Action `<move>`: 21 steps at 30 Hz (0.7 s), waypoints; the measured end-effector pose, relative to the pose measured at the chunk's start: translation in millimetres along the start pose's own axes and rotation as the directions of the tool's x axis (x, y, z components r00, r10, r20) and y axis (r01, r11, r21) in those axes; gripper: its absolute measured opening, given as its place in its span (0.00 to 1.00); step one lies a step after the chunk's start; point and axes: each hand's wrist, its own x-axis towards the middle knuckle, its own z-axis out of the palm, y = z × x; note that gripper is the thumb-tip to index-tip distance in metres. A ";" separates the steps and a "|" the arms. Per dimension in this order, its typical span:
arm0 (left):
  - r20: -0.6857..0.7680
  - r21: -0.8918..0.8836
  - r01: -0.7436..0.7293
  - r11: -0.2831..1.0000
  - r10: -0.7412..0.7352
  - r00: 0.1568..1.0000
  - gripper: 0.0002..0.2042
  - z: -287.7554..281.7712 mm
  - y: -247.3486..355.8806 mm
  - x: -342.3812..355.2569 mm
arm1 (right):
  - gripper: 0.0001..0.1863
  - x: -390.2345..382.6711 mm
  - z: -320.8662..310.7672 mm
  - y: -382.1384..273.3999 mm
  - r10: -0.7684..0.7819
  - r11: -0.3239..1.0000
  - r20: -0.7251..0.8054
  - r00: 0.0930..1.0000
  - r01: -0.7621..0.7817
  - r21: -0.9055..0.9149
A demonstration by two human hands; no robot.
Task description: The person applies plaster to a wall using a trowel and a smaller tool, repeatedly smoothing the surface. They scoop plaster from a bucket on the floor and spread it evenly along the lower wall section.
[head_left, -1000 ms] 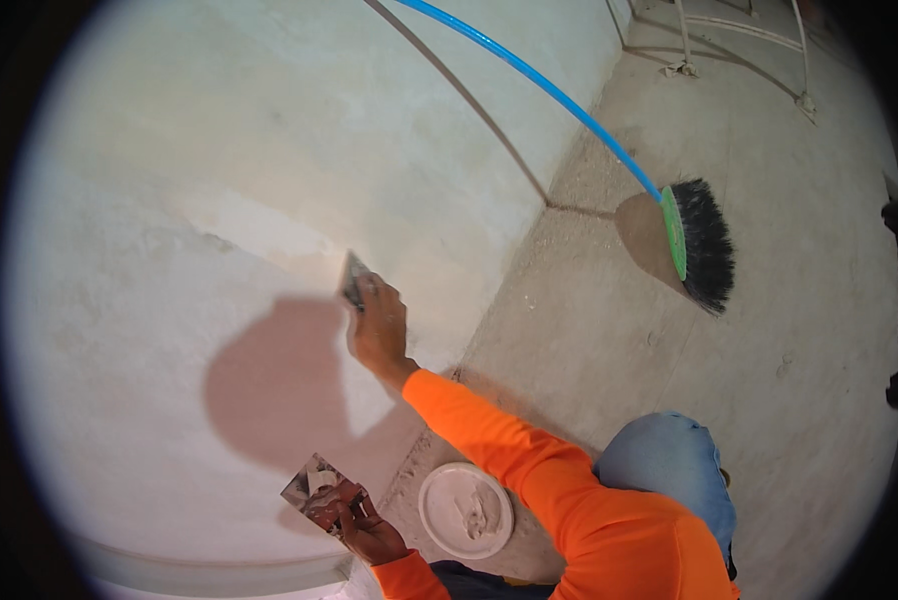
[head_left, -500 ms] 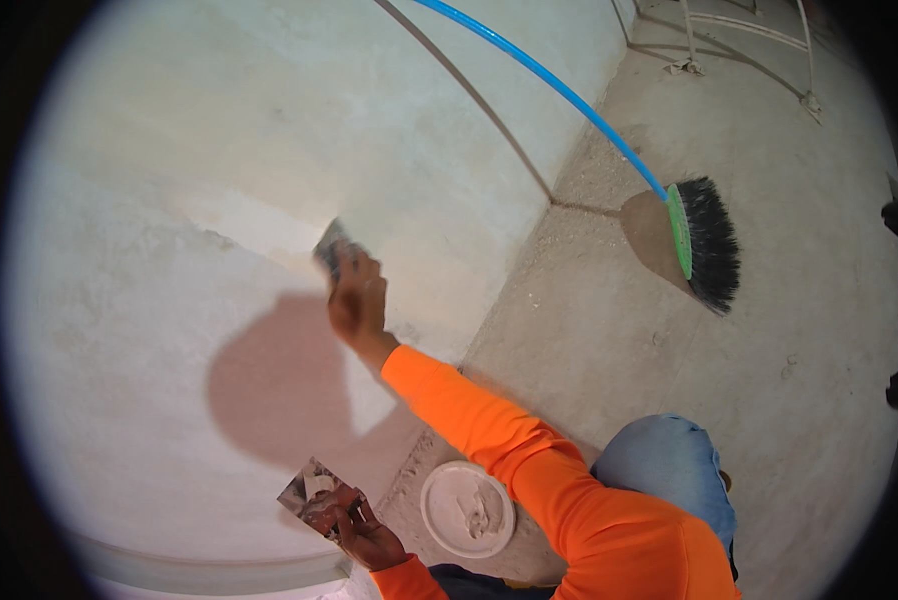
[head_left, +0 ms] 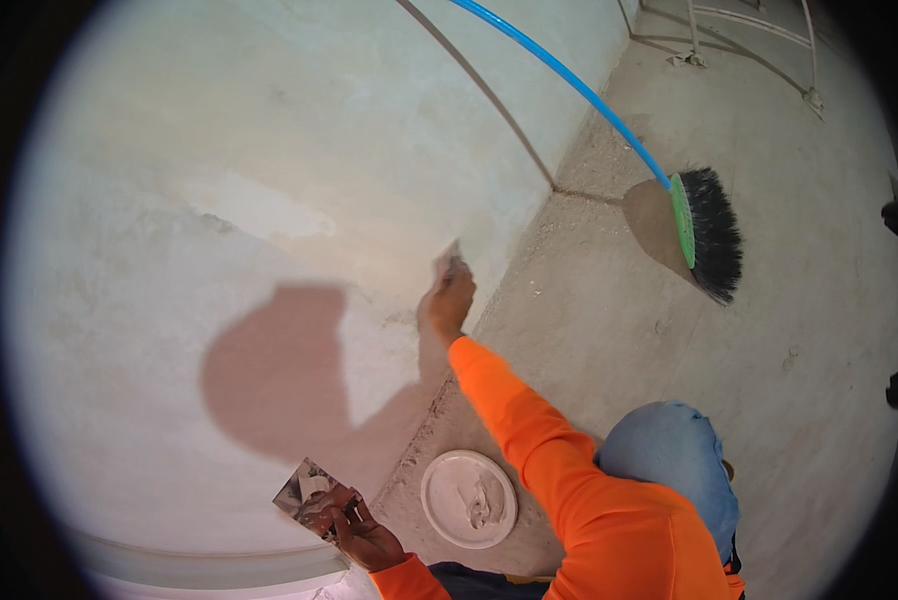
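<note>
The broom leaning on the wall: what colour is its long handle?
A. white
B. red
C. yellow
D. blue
D. The broom has a bright blue handle running up along the wall, with a green head and black bristles resting on the floor.

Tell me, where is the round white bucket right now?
In the head view, the round white bucket sits on the concrete floor at the foot of the wall, low in the picture, just left of the orange sleeve.
</note>
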 end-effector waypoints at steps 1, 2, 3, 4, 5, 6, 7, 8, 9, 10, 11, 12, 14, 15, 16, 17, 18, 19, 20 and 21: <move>-0.044 -0.012 0.053 0.999 -0.054 0.998 0.18 -1.7 -0.3 1.3 | 0.29 -16.5 6.1 -17.9 -0.055 0.996 0.064 0.996 0.059 -0.064; -0.050 -0.031 0.095 0.995 -0.097 0.994 0.18 -2.7 0.6 2.4 | 0.31 -42.9 8.0 -37.4 -0.144 0.988 0.064 0.987 0.147 -0.040; -0.144 -0.033 0.147 0.989 -0.150 0.978 0.17 -5.4 1.9 2.1 | 0.32 -74.3 4.0 -51.4 -0.227 0.973 0.134 0.965 0.231 -0.016; -0.040 -0.063 0.126 0.990 -0.129 0.991 0.17 -7.6 1.8 1.5 | 0.32 -99.1 -3.3 -57.9 -0.258 0.966 0.199 0.945 0.248 0.077; -0.017 -0.077 0.111 0.991 -0.112 0.994 0.17 -8.5 1.8 1.8 | 0.32 -114.4 -5.2 -61.9 -0.336 0.938 0.240 0.911 0.301 0.172; -0.030 -0.080 0.109 0.991 -0.112 0.993 0.17 -10.0 1.5 2.9 | 0.29 -119.9 -7.1 -58.0 -0.291 0.950 0.308 0.906 0.235 0.208; -0.042 -0.077 0.092 0.993 -0.095 0.995 0.17 -10.0 2.8 2.5 | 0.26 -116.9 -10.5 -49.5 -0.316 0.938 0.127 0.940 0.289 0.190; -0.090 -0.069 0.088 0.994 -0.094 0.992 0.17 -10.3 1.8 3.0 | 0.25 -107.3 -12.6 -35.2 0.033 0.925 0.180 0.983 -0.099 0.367; -0.141 -0.062 0.087 0.994 -0.095 0.985 0.16 -9.2 1.5 2.6 | 0.24 -81.1 -12.7 -18.4 0.262 0.841 0.223 0.939 -0.335 0.425; -0.118 -0.043 0.085 0.995 -0.089 0.989 0.17 -7.9 1.3 2.5 | 0.23 -54.7 -13.0 -2.2 0.414 0.797 0.162 0.896 -0.442 0.412; -0.096 -0.026 0.085 0.996 -0.088 0.992 0.17 -6.9 1.1 2.9 | 0.23 -27.7 -11.6 10.1 0.507 0.815 0.058 0.860 -0.501 0.291; -0.107 0.005 0.079 0.997 -0.078 0.991 0.18 -4.0 2.0 2.5 | 0.23 -5.0 -10.8 14.9 0.473 0.800 0.048 0.880 -0.452 0.394; -0.078 0.027 0.084 0.996 -0.082 0.994 0.18 -1.2 3.0 1.4 | 0.23 25.3 -5.2 1.4 0.523 0.762 0.111 0.845 -0.522 0.383; -0.048 0.033 0.075 0.997 -0.074 0.996 0.19 -0.9 3.2 1.6 | 0.24 28.5 -1.5 -16.3 0.555 0.768 0.146 0.819 -0.572 0.289; -0.061 0.027 0.092 0.995 -0.090 0.994 0.19 -0.4 4.1 1.1 | 0.24 20.8 1.6 -39.7 0.499 0.823 0.137 0.856 -0.517 0.235; -0.042 0.011 0.099 0.995 -0.099 0.994 0.19 -1.0 4.6 1.1 | 0.24 11.1 6.5 -67.3 0.431 0.873 0.138 0.892 -0.450 0.186; -0.069 0.007 0.113 0.994 -0.112 0.991 0.19 -1.6 5.0 1.4 | 0.25 -5.4 8.4 -93.2 0.306 0.943 0.129 0.943 -0.319 0.097; -0.014 -0.014 0.109 0.994 -0.109 0.994 0.19 -2.3 5.3 1.5 | 0.25 -26.0 5.9 -113.8 0.165 0.985 0.166 0.972 -0.170 0.020; -0.009 -0.022 0.113 0.993 -0.114 0.993 0.19 -3.3 5.1 1.9 | 0.25 -43.6 0.5 -125.2 0.018 0.997 0.161 0.987 -0.029 0.066; -0.082 -0.019 0.124 0.992 -0.125 0.989 0.19 -3.9 5.0 1.4 | 0.25 -60.4 -5.5 -130.3 -0.135 0.987 0.177 0.975 0.115 0.116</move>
